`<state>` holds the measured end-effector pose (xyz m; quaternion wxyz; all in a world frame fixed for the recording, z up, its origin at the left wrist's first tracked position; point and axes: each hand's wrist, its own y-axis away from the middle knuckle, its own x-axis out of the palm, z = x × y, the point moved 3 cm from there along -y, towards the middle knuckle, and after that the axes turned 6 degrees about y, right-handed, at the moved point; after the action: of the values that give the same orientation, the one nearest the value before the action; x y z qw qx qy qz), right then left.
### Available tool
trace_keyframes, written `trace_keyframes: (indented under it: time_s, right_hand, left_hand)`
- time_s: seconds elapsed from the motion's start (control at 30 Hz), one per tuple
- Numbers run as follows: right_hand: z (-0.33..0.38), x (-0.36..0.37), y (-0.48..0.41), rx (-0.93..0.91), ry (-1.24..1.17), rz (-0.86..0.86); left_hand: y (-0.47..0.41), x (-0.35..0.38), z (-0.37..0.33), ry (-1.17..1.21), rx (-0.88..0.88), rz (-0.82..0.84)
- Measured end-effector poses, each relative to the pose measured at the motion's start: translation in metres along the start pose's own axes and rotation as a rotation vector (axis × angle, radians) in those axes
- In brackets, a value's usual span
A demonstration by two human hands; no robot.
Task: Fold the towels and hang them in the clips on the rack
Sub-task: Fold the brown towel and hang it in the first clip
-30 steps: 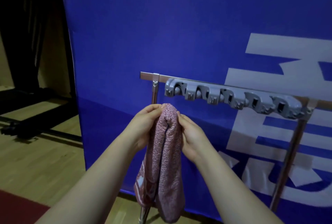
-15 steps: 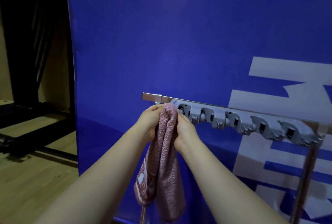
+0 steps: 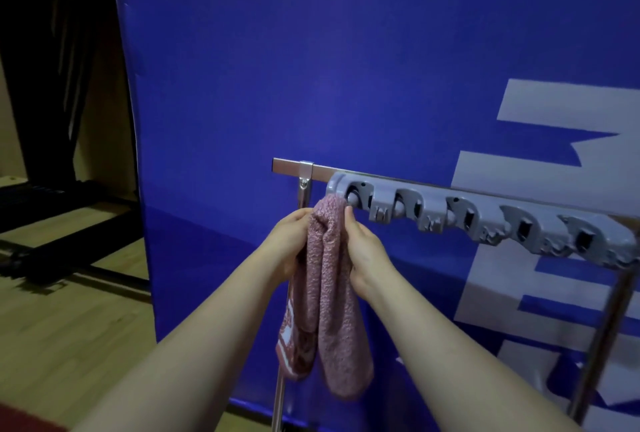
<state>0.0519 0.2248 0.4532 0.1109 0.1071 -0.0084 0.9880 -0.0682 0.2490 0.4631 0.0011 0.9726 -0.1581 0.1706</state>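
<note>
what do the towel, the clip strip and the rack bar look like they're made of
The towel looks like pink terry cloth, nubbly and limp. The clip strip seems to be grey moulded plastic, matte. The rack bar is likely steel, shiny and reflective.

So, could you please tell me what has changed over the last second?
The left hand and right hand raised the folded pink towel until its top fold reached the leftmost clip. Both grips stayed; the other four clips remain empty.
</note>
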Motion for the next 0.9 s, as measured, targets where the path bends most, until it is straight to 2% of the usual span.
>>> trace_keyframes:
  time_s: [0.23, 0.37, 0.53, 0.7, 0.9]
  right_hand:
    - [-0.069, -0.031, 0.006, 0.114, 0.119, 0.016]
    - [-0.105, -0.051, 0.01, 0.153, 0.119, 0.069]
    - [-0.14, -0.068, 0.021, 0.194, 0.229, 0.087]
    - [-0.153, -0.053, 0.029, 0.228, 0.243, -0.026]
    - [-0.179, -0.03, 0.046, 0.435, 0.133, -0.12]
  left_hand:
    - [0.024, -0.009, 0.062, -0.054, -0.029, 0.097]
    - [0.033, -0.026, 0.103, -0.071, -0.06, 0.061]
    - [0.037, -0.056, 0.145, -0.237, -0.066, 0.047]
    - [0.039, -0.054, 0.162, -0.186, -0.056, -0.039]
    - [0.054, -0.041, 0.184, -0.128, -0.077, -0.053]
